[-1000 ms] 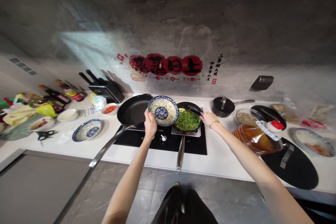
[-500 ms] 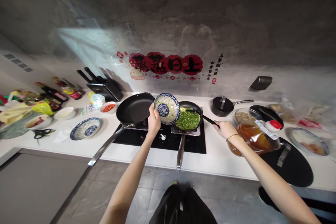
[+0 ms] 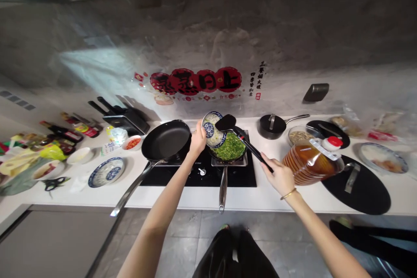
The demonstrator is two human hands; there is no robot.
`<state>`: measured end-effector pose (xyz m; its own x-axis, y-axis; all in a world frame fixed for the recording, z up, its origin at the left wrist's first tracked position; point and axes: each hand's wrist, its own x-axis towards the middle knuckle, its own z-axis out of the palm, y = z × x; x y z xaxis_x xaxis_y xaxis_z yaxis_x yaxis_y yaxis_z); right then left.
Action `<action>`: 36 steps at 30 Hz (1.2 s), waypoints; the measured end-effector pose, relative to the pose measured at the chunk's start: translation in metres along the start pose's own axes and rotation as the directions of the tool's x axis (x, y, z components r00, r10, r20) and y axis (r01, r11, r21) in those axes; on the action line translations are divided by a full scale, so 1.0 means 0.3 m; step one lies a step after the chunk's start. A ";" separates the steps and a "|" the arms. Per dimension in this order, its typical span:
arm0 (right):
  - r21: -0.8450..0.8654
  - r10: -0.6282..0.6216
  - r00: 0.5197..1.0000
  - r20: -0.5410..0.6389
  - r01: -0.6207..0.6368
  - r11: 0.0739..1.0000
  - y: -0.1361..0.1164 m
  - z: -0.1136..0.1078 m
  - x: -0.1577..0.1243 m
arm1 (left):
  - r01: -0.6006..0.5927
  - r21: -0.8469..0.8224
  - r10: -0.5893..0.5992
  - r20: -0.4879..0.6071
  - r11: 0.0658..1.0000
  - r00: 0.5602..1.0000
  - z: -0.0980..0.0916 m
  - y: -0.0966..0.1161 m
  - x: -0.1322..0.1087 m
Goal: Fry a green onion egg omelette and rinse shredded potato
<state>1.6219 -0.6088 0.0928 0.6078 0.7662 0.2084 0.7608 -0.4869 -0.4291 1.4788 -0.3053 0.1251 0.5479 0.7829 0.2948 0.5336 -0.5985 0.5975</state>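
Note:
My left hand [image 3: 198, 138] grips a blue-and-white patterned bowl [image 3: 212, 129] and tilts it steeply over a small frying pan [image 3: 228, 150] full of chopped green vegetables. The bowl holds a pale shredded filling. My right hand [image 3: 279, 175] is closed round the handle of a black spatula [image 3: 237, 134], whose blade is lifted to the bowl's rim. The small pan stands on the black cooktop [image 3: 202, 173], its steel handle pointing toward me.
A large empty black pan [image 3: 164, 140] sits left of the small one, its long handle over the counter edge. A big oil bottle [image 3: 309, 163], lidded pot [image 3: 269, 125], black lids and plates lie right. Knife block [image 3: 125, 117], sauce bottles, bowls and scissors crowd the left.
The bowl has tipped from nearly level to steeply tilted over the green pan. My right hand slid back along the handle and raised the spatula blade from the pan to the bowl.

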 end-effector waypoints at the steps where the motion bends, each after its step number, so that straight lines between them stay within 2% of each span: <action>1: -0.023 -0.016 1.000 -0.011 0.016 1.000 -0.029 0.022 0.001 | 0.031 0.003 -0.031 0.025 1.000 0.999 0.004 0.016 0.010; 5: -0.105 -0.013 0.999 -0.034 0.009 0.994 -0.112 0.119 0.023 | 0.124 0.054 -0.129 0.099 0.991 0.987 0.004 0.072 0.038; 9: -0.232 0.022 0.999 -0.037 -0.030 0.972 -0.118 0.151 0.018 | 0.139 0.174 -0.158 0.099 0.975 0.982 -0.008 0.099 0.054; 16: -0.311 0.067 0.994 0.090 -0.036 0.950 -0.045 0.082 -0.022 | -0.046 0.430 0.045 0.012 0.902 0.999 0.015 0.074 0.063; 19: -0.265 0.105 0.990 0.098 -0.076 0.961 -0.026 0.089 -0.017 | -0.094 0.488 0.108 -0.002 0.868 0.994 0.021 0.063 0.059; 23: -0.158 0.097 0.993 0.061 -0.086 0.984 -0.044 0.125 0.010 | -0.098 0.488 0.110 0.005 0.867 0.994 0.031 0.073 0.045; 26: -0.147 0.079 0.993 0.092 -0.065 0.987 -0.046 0.138 0.016 | -0.066 0.457 0.074 0.000 0.887 0.997 0.037 0.076 0.036; 30: -0.180 0.095 0.978 0.186 -0.061 0.982 0.013 0.140 -0.022 | 0.038 0.338 -0.022 -0.051 0.940 0.998 0.007 0.046 0.019; 33: -0.198 0.101 0.963 0.250 -0.052 0.979 0.062 0.136 -0.052 | 0.200 0.094 -0.189 -0.116 0.975 0.975 -0.045 0.013 -0.020; 36: -0.199 0.078 0.948 0.308 -0.016 0.980 0.085 0.111 -0.050 | 0.350 -0.235 -0.393 -0.170 0.907 0.904 -0.101 -0.018 -0.094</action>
<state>1.6247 -0.6187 0.0495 0.5658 0.8177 -0.1062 0.7809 -0.5727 -0.2493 1.4409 -0.3189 0.1363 0.1755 0.9717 0.1583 0.5241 -0.2284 0.8204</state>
